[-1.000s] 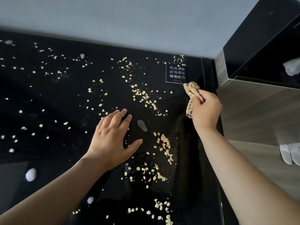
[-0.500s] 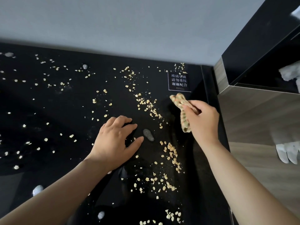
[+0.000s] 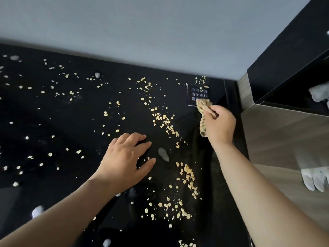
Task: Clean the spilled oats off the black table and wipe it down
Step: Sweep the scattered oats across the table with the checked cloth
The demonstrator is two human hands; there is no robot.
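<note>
Gripping a bunched cloth [image 3: 203, 111] in our right hand [image 3: 219, 126], fingers clamped on it beside the label [image 3: 197, 94], we rest our left hand [image 3: 124, 162] flat, fingers slightly spread, on the table [image 3: 53, 122] amid scattered oats [image 3: 165, 122].

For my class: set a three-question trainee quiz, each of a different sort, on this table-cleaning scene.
1. True or false: the left hand lies flat on the black table.
2. The right hand grips: A) a sponge B) a bunched cloth C) a brush
3. Fill in: the cloth's top overlaps the corner of a white-lettered ____.

Key: 1 true; 2 B; 3 label. Oats lie scattered between the hands.
</note>
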